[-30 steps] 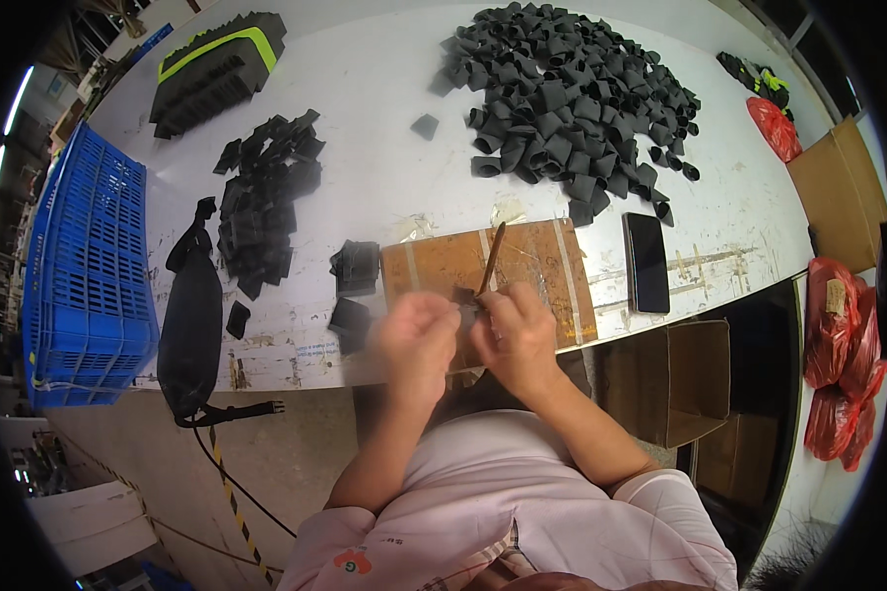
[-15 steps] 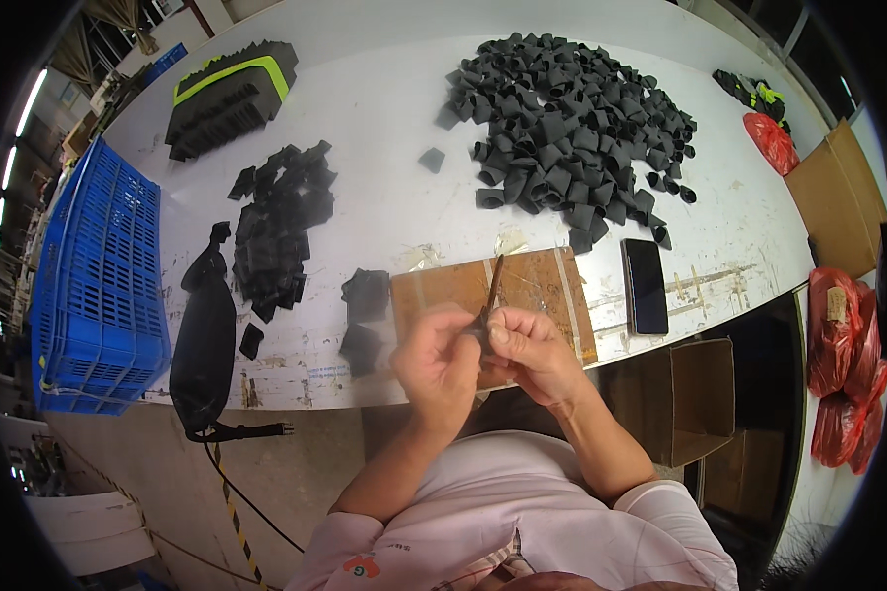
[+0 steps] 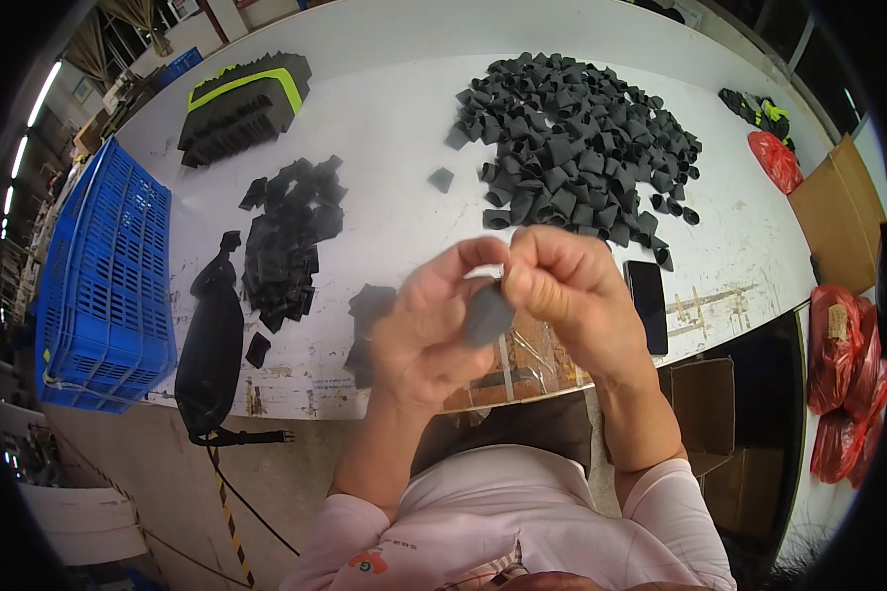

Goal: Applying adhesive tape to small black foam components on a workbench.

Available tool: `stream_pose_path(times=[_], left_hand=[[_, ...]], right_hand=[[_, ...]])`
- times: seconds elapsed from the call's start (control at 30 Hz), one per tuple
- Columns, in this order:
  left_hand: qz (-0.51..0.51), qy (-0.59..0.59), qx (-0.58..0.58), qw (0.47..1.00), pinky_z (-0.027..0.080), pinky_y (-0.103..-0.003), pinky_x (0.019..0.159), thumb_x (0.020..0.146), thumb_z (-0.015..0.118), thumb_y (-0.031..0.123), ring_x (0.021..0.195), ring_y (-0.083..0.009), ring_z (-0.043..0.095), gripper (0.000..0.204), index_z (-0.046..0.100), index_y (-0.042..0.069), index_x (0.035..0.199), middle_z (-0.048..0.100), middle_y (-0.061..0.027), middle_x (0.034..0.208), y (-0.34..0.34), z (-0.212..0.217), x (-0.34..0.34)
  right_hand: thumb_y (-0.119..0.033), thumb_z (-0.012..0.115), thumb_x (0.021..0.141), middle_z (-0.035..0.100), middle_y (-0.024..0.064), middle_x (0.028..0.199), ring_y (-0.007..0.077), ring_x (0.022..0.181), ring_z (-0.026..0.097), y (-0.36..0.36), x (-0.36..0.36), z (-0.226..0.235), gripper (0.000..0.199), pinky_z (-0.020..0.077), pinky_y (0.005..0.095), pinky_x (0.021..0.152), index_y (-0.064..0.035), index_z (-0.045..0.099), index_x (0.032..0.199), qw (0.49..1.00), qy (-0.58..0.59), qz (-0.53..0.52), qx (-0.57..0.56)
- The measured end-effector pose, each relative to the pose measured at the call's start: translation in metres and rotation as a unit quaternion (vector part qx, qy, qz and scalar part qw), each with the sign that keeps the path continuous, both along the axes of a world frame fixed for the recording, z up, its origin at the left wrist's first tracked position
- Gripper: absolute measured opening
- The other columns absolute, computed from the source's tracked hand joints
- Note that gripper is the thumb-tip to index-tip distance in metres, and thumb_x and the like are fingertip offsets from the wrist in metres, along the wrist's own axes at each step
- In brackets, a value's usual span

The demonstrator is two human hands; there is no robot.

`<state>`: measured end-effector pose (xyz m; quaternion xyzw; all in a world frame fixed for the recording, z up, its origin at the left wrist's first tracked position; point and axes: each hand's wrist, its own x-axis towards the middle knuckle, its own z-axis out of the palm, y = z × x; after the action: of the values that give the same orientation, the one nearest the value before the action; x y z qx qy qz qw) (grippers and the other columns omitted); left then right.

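Observation:
Over the front of the table, my left hand (image 3: 424, 325) is closed around a small dark grey piece (image 3: 488, 313), which looks like fabric and is blurred. The thumb and fingers of my right hand (image 3: 577, 291) pinch that piece at its upper right edge. Below both hands lies a brown board (image 3: 537, 364) with strips of tape, largely covered by them. Several dark flat pieces (image 3: 370, 307) rest beside my left hand, partly hidden. Beyond my right hand spreads a big heap of short dark grey tubes (image 3: 581, 138), and one loose piece (image 3: 441, 179) lies apart from it.
To the left are a blue plastic crate (image 3: 108, 286), a black bag with a buckle strap (image 3: 210, 345), a pile of black pieces (image 3: 291, 236) and a stack bound by a yellow-green band (image 3: 246, 108). A phone (image 3: 646, 305) lies right, near cardboard (image 3: 838, 197) and red bags (image 3: 838, 364).
Both hands have risen from the board, and the dark piece now shows its broad side. The thin brown stick that poked up between my fingers is no longer visible.

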<state>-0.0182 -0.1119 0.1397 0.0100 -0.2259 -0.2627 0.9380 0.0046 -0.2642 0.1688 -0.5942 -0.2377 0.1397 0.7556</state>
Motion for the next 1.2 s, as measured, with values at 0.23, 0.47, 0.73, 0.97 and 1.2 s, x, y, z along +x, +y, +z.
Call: stream_pose_path(times=[0.23,0.47,0.73,0.97,1.2], left_hand=[[0.101,0.157,0.178,0.966,0.02,-0.016,0.033,0.084,0.047,0.001,0.033,-0.0022,0.027,0.025,0.041,0.003,0.109,0.057,-0.011,0.081,-0.002,-0.05,0.003],[0.02,0.192,-0.005,0.981,0.021,-0.017,0.033,0.087,0.04,0.001,0.032,-0.0028,0.03,0.024,0.042,0.0,0.111,0.058,-0.0113,0.08,-0.006,-0.054,0.001],[0.523,-0.062,0.576,0.625,0.038,-0.017,0.052,0.087,0.049,0.007,0.064,-0.0076,0.05,0.032,0.041,-0.003,0.116,0.055,-0.007,0.082,-0.021,-0.046,-0.011],[0.543,-0.252,0.582,0.551,0.044,-0.025,0.069,0.077,0.057,0.0,0.077,-0.0157,0.055,0.017,0.06,-0.001,0.094,0.058,-0.0087,0.087,-0.014,-0.017,-0.001],[0.536,-0.051,0.471,0.698,0.042,-0.026,0.074,0.084,0.054,0.005,0.077,-0.0132,0.051,0.007,0.056,-0.002,0.086,0.057,-0.0084,0.086,-0.011,-0.029,-0.004]], right_hand=[[-0.024,0.062,0.081,0.047,-0.0047,0.065,0.002,0.051,0.033,-0.005,0.015,-0.069,0.019,0.0247,0.0156,0.044,-0.0066,0.055,0.076,0.96,0.25,0.072,0.105],[-0.026,0.062,0.081,0.045,-0.0045,0.063,0.004,0.051,0.032,-0.003,0.016,-0.06,0.023,0.0244,0.0182,0.045,-0.0072,0.053,0.072,0.974,0.195,0.08,0.083],[-0.024,0.063,0.081,0.049,-0.0047,0.07,0.003,0.058,0.038,-0.003,0.016,-0.076,0.022,0.0303,0.0164,0.049,-0.004,0.054,0.08,0.994,0.098,-0.011,0.04],[-0.022,0.072,0.069,0.054,0.0081,0.077,0.0158,0.066,0.052,-0.01,-0.005,-0.048,0.038,0.0431,0.026,0.059,0.0012,0.055,0.095,0.903,-0.332,-0.219,-0.16],[-0.015,0.073,0.066,0.055,0.0091,0.076,0.0195,0.061,0.052,-0.002,-0.013,-0.034,0.028,0.0432,0.0281,0.053,0.0007,0.059,0.085,0.93,-0.254,-0.202,-0.171]])
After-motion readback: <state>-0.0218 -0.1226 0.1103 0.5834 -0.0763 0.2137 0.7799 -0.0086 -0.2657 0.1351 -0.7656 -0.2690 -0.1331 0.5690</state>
